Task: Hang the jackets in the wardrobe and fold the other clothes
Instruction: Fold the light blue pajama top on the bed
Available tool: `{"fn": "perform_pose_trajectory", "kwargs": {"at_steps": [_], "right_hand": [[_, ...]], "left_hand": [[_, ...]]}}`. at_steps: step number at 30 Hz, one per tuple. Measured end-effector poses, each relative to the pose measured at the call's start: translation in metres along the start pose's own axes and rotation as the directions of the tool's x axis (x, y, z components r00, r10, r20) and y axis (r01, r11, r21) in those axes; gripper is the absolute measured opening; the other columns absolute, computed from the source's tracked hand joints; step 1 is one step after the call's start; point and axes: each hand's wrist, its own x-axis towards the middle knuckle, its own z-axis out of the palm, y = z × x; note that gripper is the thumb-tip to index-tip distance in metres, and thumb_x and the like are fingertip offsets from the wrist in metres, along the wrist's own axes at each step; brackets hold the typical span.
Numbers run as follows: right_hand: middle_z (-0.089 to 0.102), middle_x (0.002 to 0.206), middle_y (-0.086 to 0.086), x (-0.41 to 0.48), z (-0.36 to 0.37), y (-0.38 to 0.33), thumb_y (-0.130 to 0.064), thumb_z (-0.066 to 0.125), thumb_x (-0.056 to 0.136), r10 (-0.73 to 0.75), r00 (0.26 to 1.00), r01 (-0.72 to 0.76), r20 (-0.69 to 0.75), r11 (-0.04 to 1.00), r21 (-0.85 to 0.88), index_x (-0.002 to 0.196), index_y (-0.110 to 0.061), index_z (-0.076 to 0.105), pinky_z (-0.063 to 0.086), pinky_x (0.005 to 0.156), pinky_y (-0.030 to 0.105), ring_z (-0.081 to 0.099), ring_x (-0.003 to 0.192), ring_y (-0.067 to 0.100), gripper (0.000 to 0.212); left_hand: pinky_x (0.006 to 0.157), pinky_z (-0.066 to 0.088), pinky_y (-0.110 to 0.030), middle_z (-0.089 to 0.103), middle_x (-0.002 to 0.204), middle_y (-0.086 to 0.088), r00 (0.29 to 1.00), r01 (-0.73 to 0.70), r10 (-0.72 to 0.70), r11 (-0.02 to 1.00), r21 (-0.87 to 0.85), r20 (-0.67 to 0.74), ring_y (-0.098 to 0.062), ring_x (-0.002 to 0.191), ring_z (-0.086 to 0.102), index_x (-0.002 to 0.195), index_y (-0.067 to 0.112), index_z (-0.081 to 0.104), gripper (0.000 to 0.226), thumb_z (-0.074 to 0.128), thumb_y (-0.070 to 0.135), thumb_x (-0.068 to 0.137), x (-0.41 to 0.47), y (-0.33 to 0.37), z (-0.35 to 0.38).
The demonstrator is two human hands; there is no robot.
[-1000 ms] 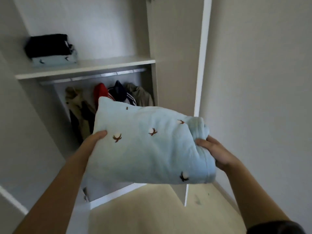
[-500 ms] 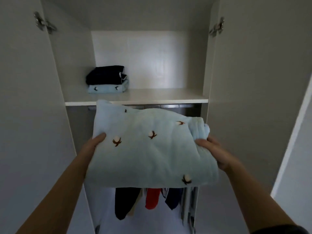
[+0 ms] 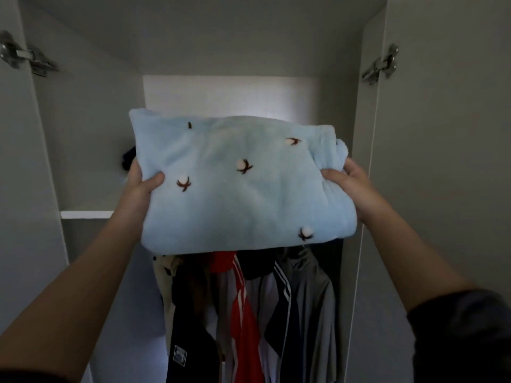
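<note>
Grey wardrobe (image 3: 83, 134) walls fill my view, dim inside, with the pale edge of its shelf (image 3: 85, 214) showing at the left. I hold the folded blue fleece (image 3: 240, 189) in front of that shelf, raised just above its level, and over the jackets (image 3: 249, 313) that hang below the shelf. My left hand (image 3: 141, 186) grips the bundle's left edge, thumb on top. My right hand (image 3: 351, 183) clasps the thick rolled right edge the same way. It looks plush, light and bulky with no stiffness, so I judge it needs support at both sides and beneath, or the fold will sag open. The bundle hides most of the shelf. Only a dark scrap of cloth (image 3: 128, 161) peeps out above the shelf; I cannot tell what it is. My fingers underneath are out of sight.
</note>
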Motion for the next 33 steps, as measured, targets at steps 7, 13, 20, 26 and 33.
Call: {"fn": "perform_pose_trajectory", "kwargs": {"at_steps": [7,13,20,26,33], "right_hand": [[0.071,0.09,-0.025,0.105,0.014,0.014,-0.019,0.072,0.083,-0.109,0.987,0.102,-0.12,0.993,-0.065,0.112,-0.036,0.059,0.05,0.054,0.01,0.068,0.078,-0.006,0.036],[0.07,0.102,0.017,0.169,0.024,0.075,-0.005,0.052,0.095,0.478,0.876,-0.471,-0.06,0.825,-0.312,0.129,0.007,0.051,0.049,0.067,0.029,0.061,0.083,0.022,0.036],[0.057,0.118,0.029,0.187,0.016,0.092,-0.002,0.045,0.097,0.58,0.808,-0.513,-0.104,0.606,-0.608,0.119,0.01,0.055,0.036,0.107,0.054,0.054,0.11,0.044,0.027],[0.061,0.123,0.006,0.186,0.034,0.075,-0.031,0.063,0.089,0.214,0.976,-0.175,-0.04,0.663,-0.727,0.121,-0.025,0.056,0.047,0.095,0.034,0.061,0.103,0.02,0.033],[0.025,0.152,-0.016,0.129,0.089,0.089,-0.078,0.047,0.062,0.163,0.895,0.416,0.416,0.033,-0.909,0.143,-0.051,0.001,0.019,0.116,0.041,0.027,0.137,0.011,0.097]], "left_hand": [[0.091,0.05,-0.048,0.054,0.136,-0.008,0.998,-0.068,0.068,0.994,-0.089,0.0,-0.031,0.117,0.057,0.141,0.019,0.04,0.055,0.048,-0.003,0.092,0.125,-0.036,0.01],[0.083,0.045,-0.04,0.062,0.108,-0.017,0.853,0.519,-0.521,0.847,0.117,-0.007,-0.028,0.084,0.06,0.135,0.008,0.048,0.04,0.046,0.008,0.095,0.202,-0.112,0.002],[0.072,0.047,-0.033,0.062,0.109,-0.015,0.791,0.442,-0.612,0.582,0.683,0.01,-0.027,0.085,0.057,0.121,0.002,0.055,0.034,0.049,0.026,0.097,0.242,-0.135,-0.019],[0.093,0.034,-0.02,0.051,0.132,0.017,0.832,-0.345,-0.217,0.52,0.781,0.511,-0.003,0.116,0.047,0.127,0.043,0.05,0.041,0.05,0.059,0.09,0.216,-0.109,-0.012],[0.108,0.029,-0.029,0.017,0.153,0.017,0.694,-0.719,-0.079,-0.036,0.694,0.715,-0.007,0.136,0.024,0.148,0.041,0.005,0.103,0.03,0.089,0.06,0.168,-0.108,-0.002]]}}
